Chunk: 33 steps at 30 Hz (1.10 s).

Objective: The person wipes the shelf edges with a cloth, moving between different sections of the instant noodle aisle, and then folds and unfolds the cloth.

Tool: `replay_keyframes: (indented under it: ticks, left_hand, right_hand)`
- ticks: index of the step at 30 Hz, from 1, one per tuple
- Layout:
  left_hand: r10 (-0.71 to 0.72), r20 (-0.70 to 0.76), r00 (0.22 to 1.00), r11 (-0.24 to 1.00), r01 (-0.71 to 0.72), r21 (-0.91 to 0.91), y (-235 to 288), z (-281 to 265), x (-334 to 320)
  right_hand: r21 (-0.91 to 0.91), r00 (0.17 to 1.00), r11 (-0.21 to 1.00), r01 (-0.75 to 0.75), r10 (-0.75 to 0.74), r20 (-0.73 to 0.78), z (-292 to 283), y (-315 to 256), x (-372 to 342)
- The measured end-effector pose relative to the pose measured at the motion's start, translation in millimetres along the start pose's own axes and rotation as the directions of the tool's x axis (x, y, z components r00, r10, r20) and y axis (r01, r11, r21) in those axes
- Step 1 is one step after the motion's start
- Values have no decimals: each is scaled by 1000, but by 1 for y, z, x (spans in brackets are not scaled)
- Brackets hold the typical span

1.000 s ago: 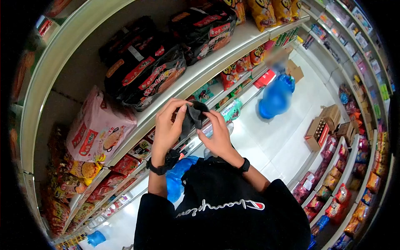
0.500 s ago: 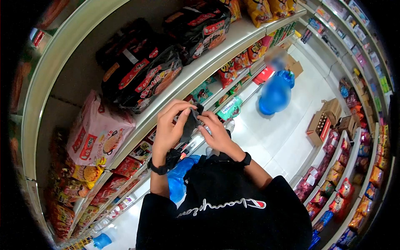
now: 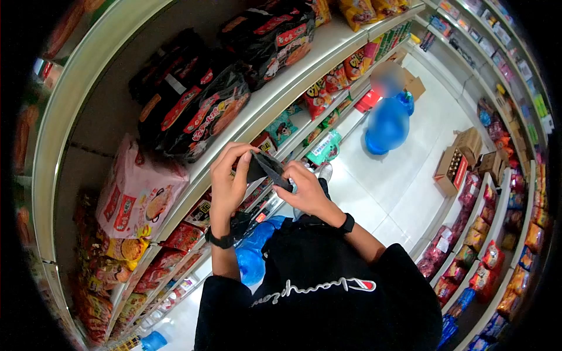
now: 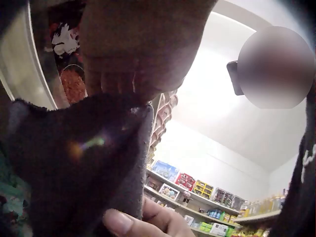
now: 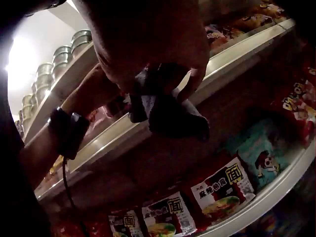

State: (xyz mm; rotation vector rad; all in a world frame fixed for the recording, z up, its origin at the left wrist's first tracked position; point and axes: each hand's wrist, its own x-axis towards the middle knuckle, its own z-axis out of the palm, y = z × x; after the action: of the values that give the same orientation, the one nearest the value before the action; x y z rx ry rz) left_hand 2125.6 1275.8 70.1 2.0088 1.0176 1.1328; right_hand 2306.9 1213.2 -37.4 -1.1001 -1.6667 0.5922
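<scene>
A dark grey cloth (image 3: 266,168) is stretched between both hands in front of the shelf. The left hand (image 3: 229,175) pinches its left edge between thumb and fingers; the right hand (image 3: 305,188) pinches its right side. In the left wrist view the dark cloth (image 4: 79,163) hangs below the left hand (image 4: 138,44), with the right hand's thumb and fingers (image 4: 117,222) at its lower edge. The right wrist view shows the cloth (image 5: 175,118) hanging under the right hand (image 5: 148,39), which is dark there.
Black noodle packs (image 3: 199,111) and a pink pack (image 3: 140,190) stand on the shelf (image 3: 275,96) beside the hands. A person with a blurred head, in blue (image 3: 387,126), is in the aisle. Open cartons (image 3: 451,169) stand at the right, near stocked shelves.
The cloth, bunched between the fingers earlier, is now spread wider, with a longer flat edge. Both hands have shifted slightly, and the view has moved a little over the shelves.
</scene>
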Motion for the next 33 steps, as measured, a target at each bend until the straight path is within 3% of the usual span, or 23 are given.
replay_keyframes:
  ticks: [10,19,24,27,30,33]
  left_hand:
    - [27,-12,1000,999,-26,47,-9,0,2]
    - [31,-51,998,994,-25,110,-16,0,2]
    - [-15,-63,998,984,26,178,-31,-5,-8]
    - [-100,-39,994,974,106,198,-33,-6,-17]
    - [-37,14,999,981,34,192,-33,-5,-24]
    - [-74,69,995,984,61,169,-30,0,-34]
  right_hand:
    - [-27,999,998,52,-52,-8,-2,5,-2]
    - [-24,998,999,-47,48,33,-11,4,-7]
    - [-86,998,996,24,-29,-54,-27,2,-6]
    - [-129,996,992,1,-12,-84,-45,-3,-6]
    - [-141,995,989,-51,38,-89,-62,-7,-7]
    - [-197,998,979,-52,46,-36,-85,-6,-6]
